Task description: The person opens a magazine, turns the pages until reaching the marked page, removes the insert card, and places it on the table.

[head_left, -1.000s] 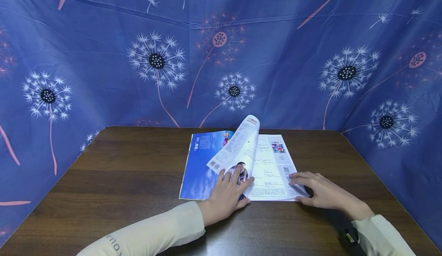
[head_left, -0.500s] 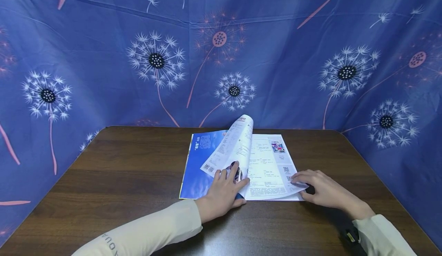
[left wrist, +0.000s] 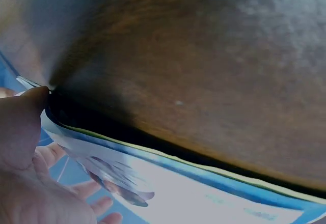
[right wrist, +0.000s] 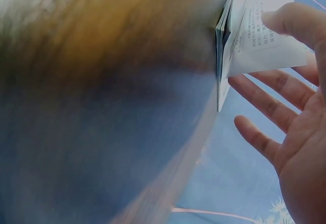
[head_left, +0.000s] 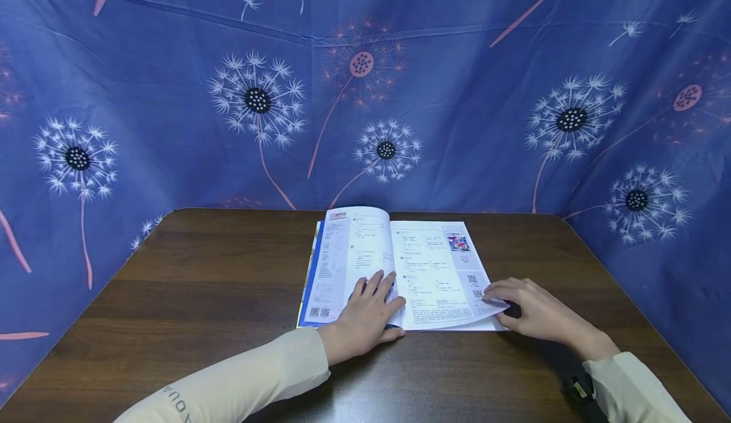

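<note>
An open magazine (head_left: 434,271) lies on the brown table, its left page (head_left: 360,239) bowed up near the spine. My left hand (head_left: 362,321) rests on the lower part of that page by the spine, fingers spread, thumb at the bottom edge. In the left wrist view the thumb sits at the magazine's edge and the fingers lie over a printed picture (left wrist: 117,183). My right hand (head_left: 528,312) pinches the lower right corner of the right page (right wrist: 260,51) between thumb and index finger; the corner is lifted off the pages beneath. Its other fingers are extended in the right wrist view.
The wooden table (head_left: 217,277) stretches out to both sides of the magazine. A blue cloth with dandelion print (head_left: 457,93) hangs behind it. A black device (head_left: 579,388) is at the right wrist.
The curling page under my left hand has come down onto the left side, covering the blue page. My left hand has slid slightly left; the right hand has lifted the right page's corner.
</note>
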A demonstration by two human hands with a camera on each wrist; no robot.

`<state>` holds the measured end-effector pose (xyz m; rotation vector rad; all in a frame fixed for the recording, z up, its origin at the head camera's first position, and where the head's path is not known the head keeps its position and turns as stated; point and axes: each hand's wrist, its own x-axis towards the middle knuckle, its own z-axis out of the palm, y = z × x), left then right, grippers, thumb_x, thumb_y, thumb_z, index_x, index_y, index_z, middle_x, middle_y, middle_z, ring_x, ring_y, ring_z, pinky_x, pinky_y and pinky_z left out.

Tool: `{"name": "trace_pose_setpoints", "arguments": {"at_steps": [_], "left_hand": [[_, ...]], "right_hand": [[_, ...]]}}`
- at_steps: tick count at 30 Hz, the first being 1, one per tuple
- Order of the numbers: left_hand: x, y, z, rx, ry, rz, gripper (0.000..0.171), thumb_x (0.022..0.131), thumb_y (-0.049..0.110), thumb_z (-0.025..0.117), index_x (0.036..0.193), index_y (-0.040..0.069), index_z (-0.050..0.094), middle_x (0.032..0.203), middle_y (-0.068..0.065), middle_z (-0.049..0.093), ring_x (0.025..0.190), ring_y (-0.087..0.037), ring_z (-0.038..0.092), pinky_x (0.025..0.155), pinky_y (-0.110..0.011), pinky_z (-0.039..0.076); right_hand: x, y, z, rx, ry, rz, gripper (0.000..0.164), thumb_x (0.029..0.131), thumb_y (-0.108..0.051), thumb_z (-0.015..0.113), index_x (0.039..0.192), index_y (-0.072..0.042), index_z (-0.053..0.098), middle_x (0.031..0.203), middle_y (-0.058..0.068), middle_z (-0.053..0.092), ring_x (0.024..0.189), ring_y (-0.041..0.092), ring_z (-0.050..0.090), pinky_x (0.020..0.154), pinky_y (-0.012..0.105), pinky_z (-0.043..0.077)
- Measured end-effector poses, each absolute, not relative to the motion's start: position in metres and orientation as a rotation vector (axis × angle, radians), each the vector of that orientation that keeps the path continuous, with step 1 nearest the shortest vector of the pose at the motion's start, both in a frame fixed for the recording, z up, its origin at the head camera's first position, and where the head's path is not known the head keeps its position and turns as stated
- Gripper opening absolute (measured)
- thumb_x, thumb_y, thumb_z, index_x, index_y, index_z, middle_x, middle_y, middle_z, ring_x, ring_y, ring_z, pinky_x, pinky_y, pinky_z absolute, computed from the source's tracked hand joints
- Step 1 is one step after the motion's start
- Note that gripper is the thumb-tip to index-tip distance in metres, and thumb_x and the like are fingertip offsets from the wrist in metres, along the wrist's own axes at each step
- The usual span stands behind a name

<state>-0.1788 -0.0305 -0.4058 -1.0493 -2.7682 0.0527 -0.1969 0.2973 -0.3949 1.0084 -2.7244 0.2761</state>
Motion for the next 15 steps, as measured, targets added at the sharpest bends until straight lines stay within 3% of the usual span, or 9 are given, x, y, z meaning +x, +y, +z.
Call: {"name": "trace_pose_setpoints", "arguments": {"at_steps": [15], "left_hand": [[-0.1874, -0.0384, -0.4076, -1.206, -2.626, 0.074, 0.053, 0.086, 0.059, 0.045, 0.122, 0.021, 0.050, 0.133, -0.006, 0.048, 0.120, -0.028, 0.045, 0.097, -0.048, 0.035]], "right_hand": [[-0.1995, 0.2967, -0.3913, 0.957, -2.712, 0.305, 0.026, 0.068, -0.013, 0.074, 0.093, -0.015, 0.070, 0.099, -0.002, 0.067, 0.091, 0.017, 0.061, 0.079, 0.045, 0.045]]}}
